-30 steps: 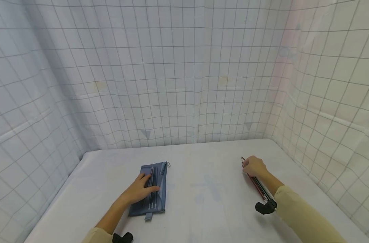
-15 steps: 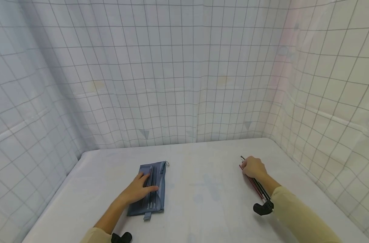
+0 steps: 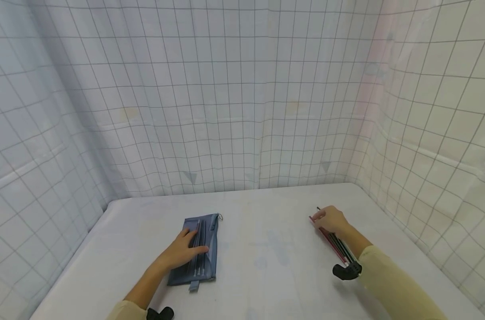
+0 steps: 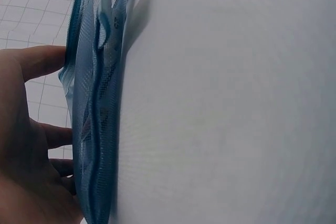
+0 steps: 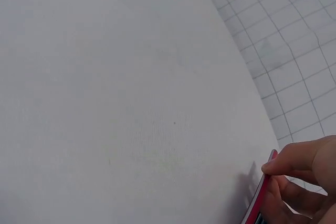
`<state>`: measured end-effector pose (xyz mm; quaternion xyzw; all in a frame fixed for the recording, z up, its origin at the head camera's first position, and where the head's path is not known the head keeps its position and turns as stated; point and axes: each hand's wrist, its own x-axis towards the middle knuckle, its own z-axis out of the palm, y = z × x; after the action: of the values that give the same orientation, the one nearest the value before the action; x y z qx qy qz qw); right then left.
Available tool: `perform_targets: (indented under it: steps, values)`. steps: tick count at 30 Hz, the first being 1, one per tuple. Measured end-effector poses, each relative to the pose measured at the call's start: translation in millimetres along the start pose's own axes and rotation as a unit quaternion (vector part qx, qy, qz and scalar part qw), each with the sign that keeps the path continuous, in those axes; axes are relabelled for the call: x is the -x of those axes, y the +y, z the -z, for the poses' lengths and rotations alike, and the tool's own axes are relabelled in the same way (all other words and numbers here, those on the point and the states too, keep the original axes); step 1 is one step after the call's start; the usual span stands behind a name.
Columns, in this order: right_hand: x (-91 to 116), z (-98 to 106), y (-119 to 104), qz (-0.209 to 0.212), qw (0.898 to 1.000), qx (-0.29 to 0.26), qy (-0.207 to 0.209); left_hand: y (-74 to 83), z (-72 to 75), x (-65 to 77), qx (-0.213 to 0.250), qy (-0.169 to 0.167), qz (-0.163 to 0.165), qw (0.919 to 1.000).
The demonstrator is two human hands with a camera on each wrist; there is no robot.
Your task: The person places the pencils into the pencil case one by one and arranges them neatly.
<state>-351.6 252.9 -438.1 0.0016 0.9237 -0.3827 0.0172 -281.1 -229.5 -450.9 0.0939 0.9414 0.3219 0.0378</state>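
My left hand (image 3: 180, 252) rests with fingers spread on a blue mesh zip pencil case (image 3: 210, 262) lying on the table. Several slim pencil-like sticks (image 3: 200, 262) show lengthwise along the case's face. In the left wrist view the case (image 4: 94, 119) is seen edge-on, thumb and fingertips against its top. On the right, my right hand (image 3: 331, 221) pinches a red pencil (image 3: 332, 243) near its far end, between thumb and finger in the right wrist view, where the pencil (image 5: 257, 200) slants up from the table. Several dark green pencils (image 3: 343, 247) lie beside it, partly under the hand.
A white cloth covers the table (image 3: 262, 249). White gridded curtains (image 3: 242, 111) enclose it at the back and on both sides. A small ring (image 3: 220, 217) hangs at the case's far right corner. Black wrist mounts (image 3: 347, 271) sit below each hand.
My right fingers have shifted slightly left, and the red pencil's far end now sticks out farther left, apart from the dark pencils. The left hand and the case stay in place.
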Motion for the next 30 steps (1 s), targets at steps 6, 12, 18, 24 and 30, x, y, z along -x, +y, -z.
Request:
perform_targets:
  steps: [6, 12, 18, 24, 30]
  values:
    - [-0.9, 0.1, -3.8, -0.027, 0.995, -0.098, -0.014, -1.8, -0.2, -0.9, 0.004, 0.001, -0.001, 1.0]
    - [-1.4, -0.7, -5.1, -0.073, 0.973, -0.219, -0.029, -3.6, 0.1, -1.5, 0.005, -0.003, 0.001, 1.0]
    - [-0.3, -4.1, -7.3, -0.089, 0.96, -0.264, -0.021, -3.8, 0.9, -3.3, -0.003, -0.01, -0.007, 0.9999]
    - [1.8, -10.9, -9.9, -0.084, 0.951, -0.298, -0.008, -2.9, 2.3, -0.9, 0.006, -0.011, -0.009, 0.9999]
    - [1.1, -19.7, -13.4, -0.092, 0.947, -0.308, 0.012, -2.7, 2.7, 0.7, 0.009, -0.011, -0.009, 0.9999]
